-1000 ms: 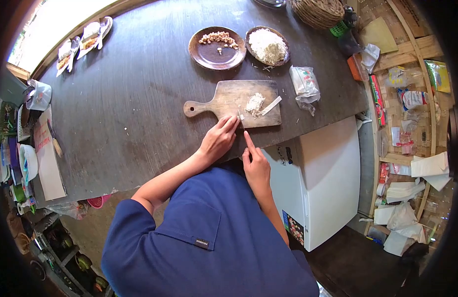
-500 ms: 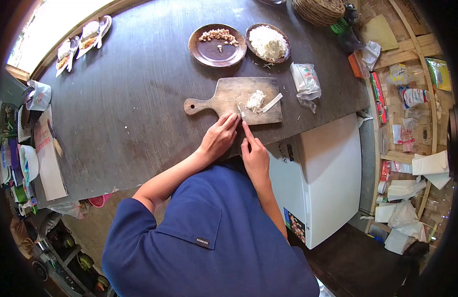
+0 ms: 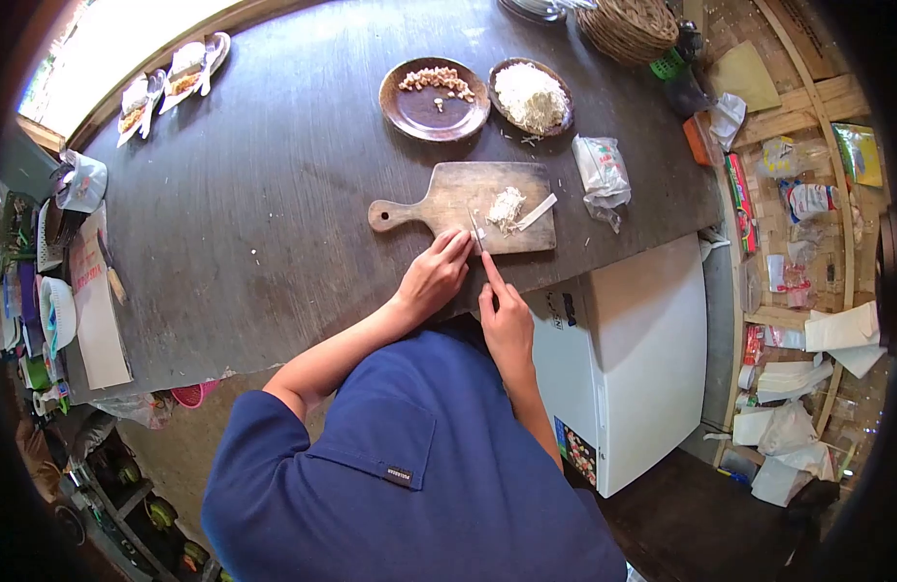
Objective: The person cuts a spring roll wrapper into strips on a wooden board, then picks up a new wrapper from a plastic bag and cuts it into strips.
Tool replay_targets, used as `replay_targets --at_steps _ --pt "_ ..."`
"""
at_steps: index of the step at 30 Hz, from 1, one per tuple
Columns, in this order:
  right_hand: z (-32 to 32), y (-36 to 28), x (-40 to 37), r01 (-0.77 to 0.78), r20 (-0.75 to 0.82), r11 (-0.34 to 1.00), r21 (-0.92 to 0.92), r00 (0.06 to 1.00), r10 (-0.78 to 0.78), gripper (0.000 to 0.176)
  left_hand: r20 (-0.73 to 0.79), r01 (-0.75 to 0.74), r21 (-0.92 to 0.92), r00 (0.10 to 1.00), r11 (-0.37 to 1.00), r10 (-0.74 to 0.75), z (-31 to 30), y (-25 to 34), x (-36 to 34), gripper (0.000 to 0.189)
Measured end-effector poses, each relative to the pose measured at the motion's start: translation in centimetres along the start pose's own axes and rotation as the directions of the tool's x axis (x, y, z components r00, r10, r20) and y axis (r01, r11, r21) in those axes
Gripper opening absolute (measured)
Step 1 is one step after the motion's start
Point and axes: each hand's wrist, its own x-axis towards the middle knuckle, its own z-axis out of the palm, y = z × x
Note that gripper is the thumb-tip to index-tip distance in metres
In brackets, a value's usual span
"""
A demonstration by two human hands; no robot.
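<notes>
A wooden cutting board (image 3: 450,184) with a handle lies at the table's front edge. My right hand (image 3: 507,318) grips a small knife (image 3: 475,230), index finger stretched along it, blade pointing away over the board. Beside the blade, the bunched fingers of my left hand (image 3: 437,272) press down at the board's near edge; what they pinch is hidden. A tiny white piece (image 3: 481,234) shows right by the blade. On the board's right half sits a heap of thin white shreds (image 3: 506,207), and a flat pale strip (image 3: 537,211) lies next to it.
Behind the board stand a brown plate (image 3: 409,114) with small tan pieces and a bowl (image 3: 568,118) heaped with white shreds. A plastic-wrapped packet (image 3: 602,173) lies to the right. A white appliance (image 3: 652,359) is below the table edge. Wicker baskets (image 3: 631,29) are at the back.
The whole view has shifted slightly, so the board and plates appear a little lower and to the right. Both hands stay at the board's near edge with the knife.
</notes>
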Motion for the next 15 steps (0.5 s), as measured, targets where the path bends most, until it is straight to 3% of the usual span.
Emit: replay_targets --at_steps 11,13,15 --pt "0.4 0.3 0.3 0.055 -0.029 0.998 0.033 0.998 -0.054 0.056 -0.020 -0.005 0.025 1.000 1.000 0.005 -0.5 -0.1 0.2 0.048" --pt "-0.1 0.2 -1.0 -0.026 0.027 0.998 -0.058 0.999 0.027 0.056 -0.029 -0.025 0.042 0.999 0.999 0.026 -0.3 0.1 0.1 0.047" --pt "0.7 0.4 -0.7 -0.014 0.009 0.998 -0.057 1.000 0.015 0.056 -0.043 -0.020 0.032 0.999 0.999 0.021 -0.4 0.1 0.1 0.047"
